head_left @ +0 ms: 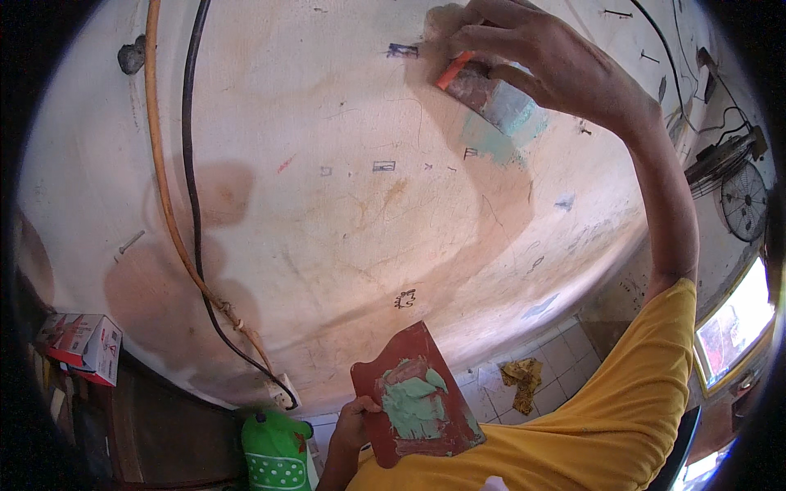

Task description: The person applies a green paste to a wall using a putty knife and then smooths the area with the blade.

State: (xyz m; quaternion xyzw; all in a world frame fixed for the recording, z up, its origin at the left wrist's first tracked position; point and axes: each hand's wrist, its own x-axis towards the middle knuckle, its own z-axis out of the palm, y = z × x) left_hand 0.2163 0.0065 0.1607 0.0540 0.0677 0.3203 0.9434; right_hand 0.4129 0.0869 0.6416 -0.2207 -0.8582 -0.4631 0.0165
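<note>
High on the wall, my right hand is closed on a putty knife with an orange-red edge and a greyish, smeared blade. The blade lies at a slant against the wall, beside a patch of pale green putty. Low in front of my body, my left hand grips the left edge of a flat reddish-brown board. A thick heap of green putty is spread over the board's middle.
An orange hose and a black cable run down the wall's left side to a socket. A green dotted bag and a red-white box sit lower left. A crumpled yellow-brown cloth lies on white tiles; a fan is at right.
</note>
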